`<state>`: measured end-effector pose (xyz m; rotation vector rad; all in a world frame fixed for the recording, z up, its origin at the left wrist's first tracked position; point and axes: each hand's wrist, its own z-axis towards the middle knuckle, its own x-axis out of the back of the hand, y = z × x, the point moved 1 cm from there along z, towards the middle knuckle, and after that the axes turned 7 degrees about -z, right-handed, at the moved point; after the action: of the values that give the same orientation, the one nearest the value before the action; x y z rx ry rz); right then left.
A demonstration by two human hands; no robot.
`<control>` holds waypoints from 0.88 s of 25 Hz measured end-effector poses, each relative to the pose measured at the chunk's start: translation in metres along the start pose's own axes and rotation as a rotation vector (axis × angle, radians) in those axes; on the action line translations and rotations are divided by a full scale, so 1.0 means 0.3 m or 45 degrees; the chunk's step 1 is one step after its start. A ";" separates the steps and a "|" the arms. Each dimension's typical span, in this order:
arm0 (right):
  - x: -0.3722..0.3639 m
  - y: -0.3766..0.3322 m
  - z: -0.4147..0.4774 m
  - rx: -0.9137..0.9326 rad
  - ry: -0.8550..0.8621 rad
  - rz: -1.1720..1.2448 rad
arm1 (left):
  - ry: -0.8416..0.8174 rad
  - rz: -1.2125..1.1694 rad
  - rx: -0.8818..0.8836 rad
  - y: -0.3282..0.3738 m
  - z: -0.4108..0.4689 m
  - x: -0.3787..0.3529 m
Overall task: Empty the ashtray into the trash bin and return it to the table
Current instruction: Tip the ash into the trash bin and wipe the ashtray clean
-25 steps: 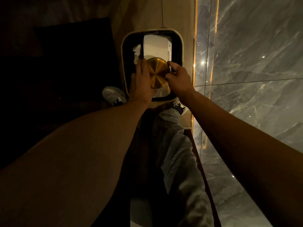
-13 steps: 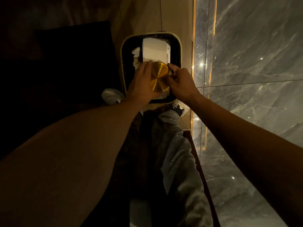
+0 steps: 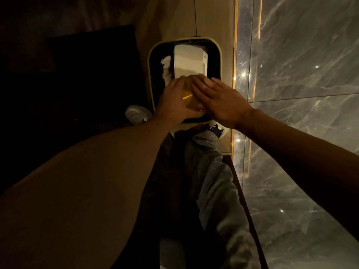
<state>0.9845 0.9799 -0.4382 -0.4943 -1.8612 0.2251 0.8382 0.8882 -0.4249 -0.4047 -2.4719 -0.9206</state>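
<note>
A round gold ashtray [image 3: 188,98] hangs upside down over the open trash bin [image 3: 150,78], a cream-rimmed bin with a black liner on the floor. My left hand [image 3: 173,101] grips the ashtray's left edge. My right hand [image 3: 217,100] lies flat, fingers spread, across the ashtray's upturned bottom and hides most of it. Inside the bin I see a white box [image 3: 189,61] and crumpled white paper [image 3: 166,68].
A polished grey marble wall [image 3: 301,94] with a lit gold strip stands close on the right. Dark furniture [image 3: 93,74] fills the left side. My feet in white shoes [image 3: 137,113] stand right before the bin, on a wood floor.
My right hand let go of the ashtray's right rim and now lies flat over its upturned bottom. The left hand kept its hold.
</note>
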 end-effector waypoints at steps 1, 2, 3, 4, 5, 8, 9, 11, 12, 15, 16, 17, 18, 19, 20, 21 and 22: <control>-0.006 0.000 0.002 0.019 -0.034 -0.002 | -0.014 0.031 0.018 -0.005 -0.004 -0.002; -0.003 0.000 0.005 0.014 -0.013 0.003 | -0.020 0.042 0.030 -0.010 -0.005 -0.004; 0.001 0.002 0.007 -0.013 0.033 0.009 | -0.019 0.038 0.031 -0.014 -0.006 -0.007; 0.003 0.002 0.006 -0.034 0.072 0.020 | -0.014 0.027 0.031 -0.014 -0.007 -0.008; -0.001 0.002 0.005 -0.027 0.092 0.031 | -0.004 0.013 0.035 -0.013 -0.006 -0.009; -0.021 -0.004 -0.004 0.092 0.032 0.052 | 0.013 0.009 0.082 -0.010 -0.008 -0.015; -0.022 -0.003 -0.006 0.088 0.035 0.059 | 0.016 -0.009 0.090 -0.011 -0.011 -0.019; -0.009 -0.001 -0.008 0.004 0.087 0.061 | 0.016 -0.023 0.085 -0.011 -0.011 -0.023; -0.008 0.001 -0.013 -0.021 0.104 0.061 | 0.002 0.005 0.083 -0.009 -0.009 -0.019; -0.045 0.018 -0.037 -0.002 -0.013 0.078 | -0.112 0.123 0.140 -0.004 0.007 -0.019; -0.049 0.020 -0.042 0.014 -0.039 0.087 | -0.140 0.155 0.150 -0.004 0.008 -0.021; -0.045 0.019 -0.044 0.026 0.004 0.101 | -0.155 0.162 0.142 -0.010 0.009 -0.027; -0.032 0.015 -0.042 0.031 0.078 0.107 | -0.161 0.147 0.124 -0.015 0.009 -0.031; -0.015 0.005 -0.038 0.033 0.146 0.117 | -0.152 0.120 0.106 -0.020 0.006 -0.033; 0.001 -0.004 -0.032 0.037 0.193 0.133 | -0.129 0.092 0.093 -0.024 0.007 -0.033; 0.011 -0.010 -0.029 0.036 0.219 0.154 | -0.109 0.068 0.081 -0.026 0.010 -0.035; 0.016 -0.013 -0.029 0.029 0.232 0.175 | -0.099 0.049 0.073 -0.024 0.014 -0.036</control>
<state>0.9905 0.9776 -0.4296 -0.6079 -1.6474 0.2832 0.8429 0.8845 -0.4372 -0.4747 -2.5449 -0.8313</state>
